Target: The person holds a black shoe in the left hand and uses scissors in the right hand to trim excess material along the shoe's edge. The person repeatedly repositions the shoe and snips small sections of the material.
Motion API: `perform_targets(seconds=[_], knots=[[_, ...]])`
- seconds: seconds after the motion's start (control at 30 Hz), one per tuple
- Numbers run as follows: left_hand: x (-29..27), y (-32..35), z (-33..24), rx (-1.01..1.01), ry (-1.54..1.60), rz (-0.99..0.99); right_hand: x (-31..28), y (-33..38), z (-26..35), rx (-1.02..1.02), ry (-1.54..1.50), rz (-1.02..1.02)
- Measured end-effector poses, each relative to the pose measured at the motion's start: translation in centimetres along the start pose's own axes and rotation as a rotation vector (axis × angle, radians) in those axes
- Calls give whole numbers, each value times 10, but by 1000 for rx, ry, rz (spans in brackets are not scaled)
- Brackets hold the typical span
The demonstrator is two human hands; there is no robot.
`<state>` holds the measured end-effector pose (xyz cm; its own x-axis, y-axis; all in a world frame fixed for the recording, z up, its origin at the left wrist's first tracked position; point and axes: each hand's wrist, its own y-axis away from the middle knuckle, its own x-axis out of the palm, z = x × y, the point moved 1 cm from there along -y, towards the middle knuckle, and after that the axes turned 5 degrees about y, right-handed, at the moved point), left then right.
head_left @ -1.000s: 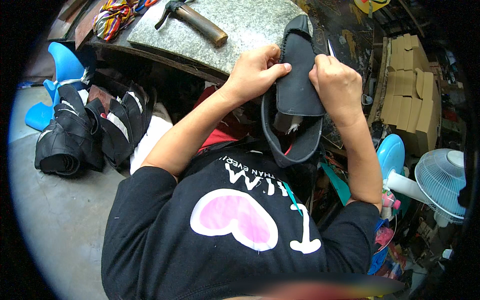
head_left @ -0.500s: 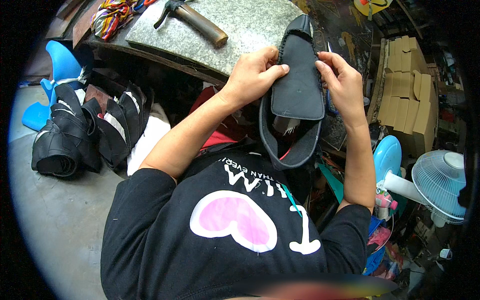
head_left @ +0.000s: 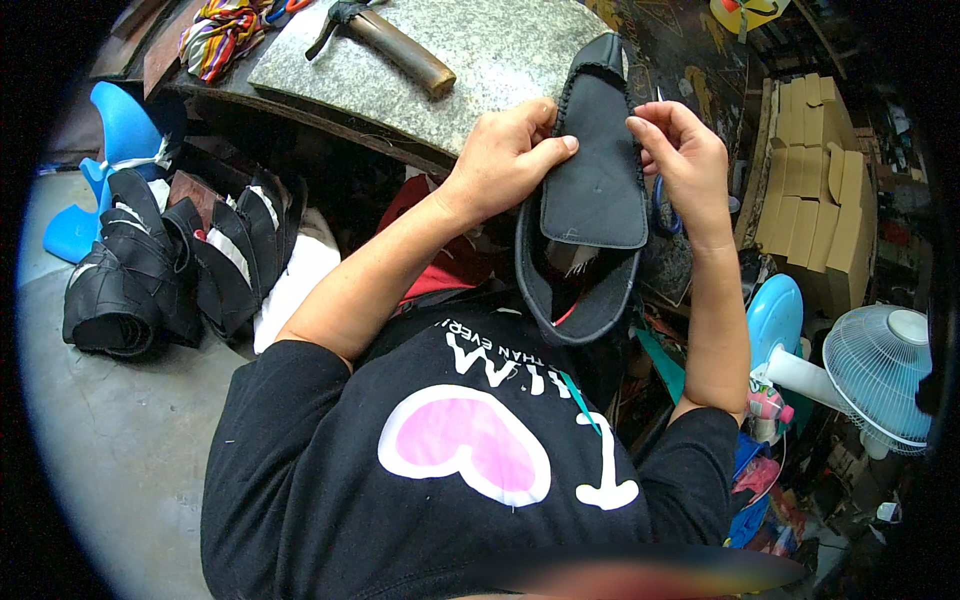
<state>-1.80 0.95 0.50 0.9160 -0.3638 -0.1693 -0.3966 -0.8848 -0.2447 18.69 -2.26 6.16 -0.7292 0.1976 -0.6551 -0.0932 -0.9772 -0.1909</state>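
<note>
A black moccasin-style shoe upper [head_left: 592, 190] with a gathered seam round its toe is held up in front of my chest. Its toe points away and its open heel end faces me. My left hand [head_left: 512, 150] grips its left edge, thumb on top and fingers beneath. Just off its right edge, my right hand [head_left: 685, 155] is closed in a pinch of thumb and forefinger. Whatever sits in that pinch is too fine to make out. Scissors with blue handles [head_left: 662, 205] lie beyond, partly hidden by my right hand.
A hammer [head_left: 400, 52] rests on the speckled stone slab [head_left: 500, 45] ahead. Several black shoe pieces [head_left: 130, 270] are piled at left beside a blue fan blade [head_left: 130, 125]. To the right stand cardboard boxes [head_left: 810, 200] and a white-and-blue fan [head_left: 880, 375].
My right hand has shifted slightly right, away from the shoe's edge, and more of the blue scissor handles shows. The shoe has moved very slightly toward me in my left hand's grip.
</note>
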Motion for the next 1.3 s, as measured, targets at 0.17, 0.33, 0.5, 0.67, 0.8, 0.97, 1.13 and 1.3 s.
perform_targets(seconds=[0.17,0.33,0.5,0.67,0.8,0.97,1.13,1.3], knots=[[-1,2,-2,14,3,10,8,-8,-10,-62,218,-44],[-1,1,-1,-17,-17,29,9,-8,-17,199,-381,132],[1,3,-2,-65,-51,49,3,2,-3,28,-61,47],[-5,-5,-21,393,-307,-140,4,-1,3,-170,229,-48],[-10,-47,-20,726,-297,-33,11,-2,3,-300,245,-56],[-8,-66,10,518,-472,78,14,-4,-10,176,-446,21],[-3,-57,17,649,-387,54,-12,11,-26,177,-458,45],[-10,-40,16,738,-382,486,-28,49,-16,185,-91,197]])
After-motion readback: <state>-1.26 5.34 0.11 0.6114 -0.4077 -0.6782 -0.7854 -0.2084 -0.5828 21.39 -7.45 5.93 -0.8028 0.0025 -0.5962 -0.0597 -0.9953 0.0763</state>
